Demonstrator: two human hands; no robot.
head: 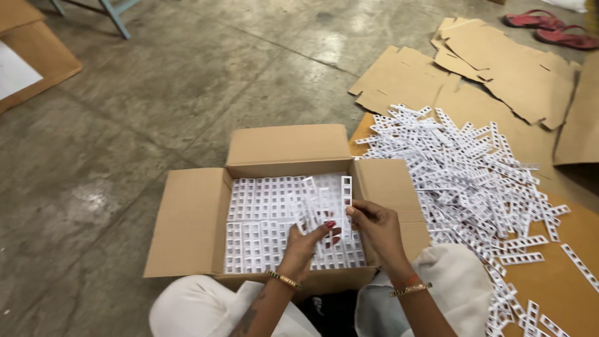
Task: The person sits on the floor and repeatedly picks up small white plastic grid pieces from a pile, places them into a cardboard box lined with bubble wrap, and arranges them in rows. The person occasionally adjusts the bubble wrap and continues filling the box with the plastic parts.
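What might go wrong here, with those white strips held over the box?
The left hand grips several white strips fanned loosely, so one may slip and upset the neat rows in the cardboard box. The loose pile reaches the person's knee, so strips there may get crushed.

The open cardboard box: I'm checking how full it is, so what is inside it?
The cardboard box holds white slotted plastic strips in flat rows. Both hands cover some; anything under this layer, and the bottom, is hidden.
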